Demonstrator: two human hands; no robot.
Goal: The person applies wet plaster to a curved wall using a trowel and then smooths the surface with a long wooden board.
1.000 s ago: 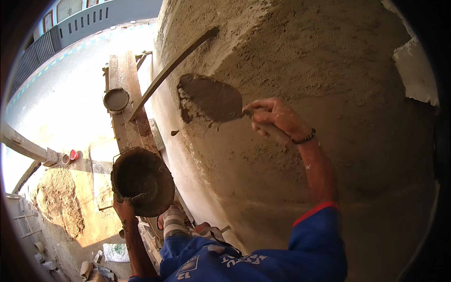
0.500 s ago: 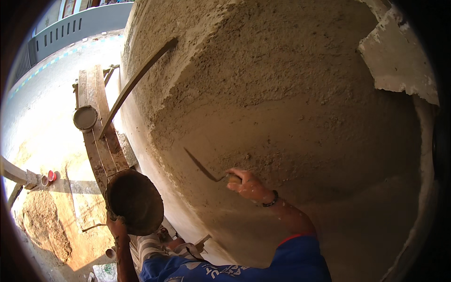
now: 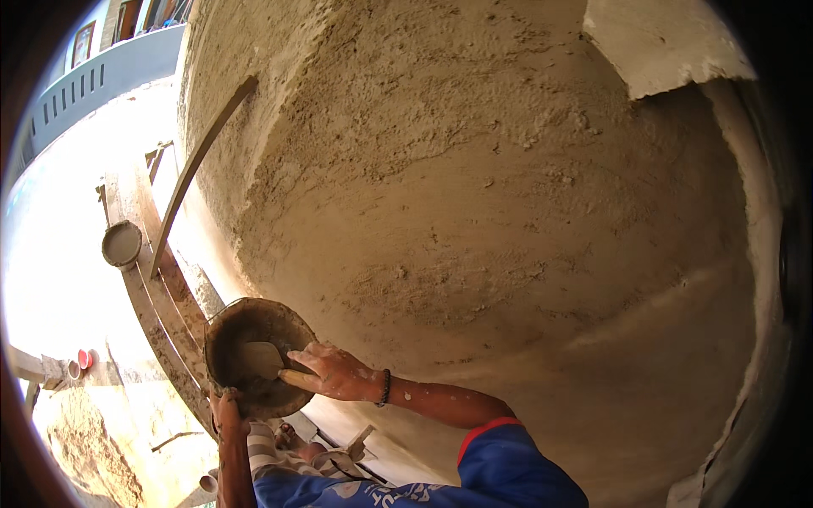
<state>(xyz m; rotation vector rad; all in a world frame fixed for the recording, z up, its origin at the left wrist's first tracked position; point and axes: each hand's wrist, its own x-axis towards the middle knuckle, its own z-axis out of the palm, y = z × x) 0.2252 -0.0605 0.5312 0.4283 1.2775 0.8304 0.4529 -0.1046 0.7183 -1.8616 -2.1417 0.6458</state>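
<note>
My left hand (image 3: 225,411) grips the near rim of a dark round bucket (image 3: 296,325) crusted with mortar. My right hand (image 3: 337,372) is closed round the wooden handle of a trowel (image 3: 264,359), whose blade lies inside the bucket against the mortar. How much mortar the bucket holds is hard to tell. To the right rises a wall (image 3: 474,203) coated in grey-brown mortar, rough in its upper part and smoother lower down.
Scaffold planks (image 3: 161,326) run along the wall's left side, carrying a small bucket of mortar (image 3: 122,244). A long wooden batten (image 3: 191,173) leans against the wall. Down on the ground are a sand pile (image 3: 89,444) and a red container (image 3: 85,359). A pale torn sheet (image 3: 660,42) hangs top right.
My right hand has brought the trowel left and down from the wall into the bucket. The bucket now tilts more toward it, still in my left hand. The view has shifted right.
</note>
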